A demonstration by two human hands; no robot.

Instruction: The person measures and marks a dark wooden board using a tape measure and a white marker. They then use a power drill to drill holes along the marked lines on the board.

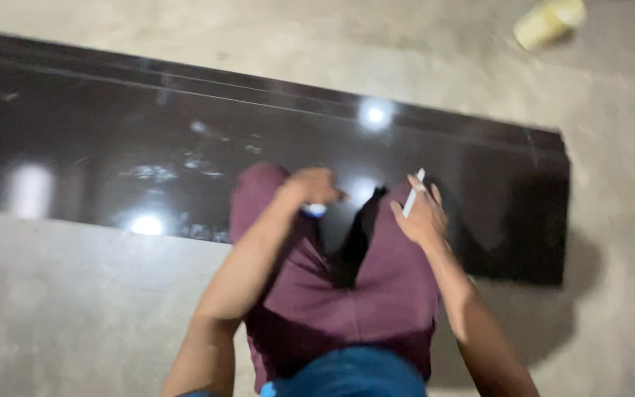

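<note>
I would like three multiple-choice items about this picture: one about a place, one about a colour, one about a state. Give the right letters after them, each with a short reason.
1. Where does the pale yellowish cylinder lie?
A. on the floor at the top right
B. on the dark panel
C. in the left hand

2. What colour are the trousers of the person?
A. grey
B. maroon
C. white

3. What is the state of the right hand?
A. flat on the floor
B. holding a thin white stick
C. out of view

Answers:
1. A: it rests on the concrete floor, beyond the glossy dark panel.
2. B: both legs are dark red-purple.
3. B: the thin white stick rises from between its fingers; the left hand is closed over something small and pale, too blurred to identify.
</note>
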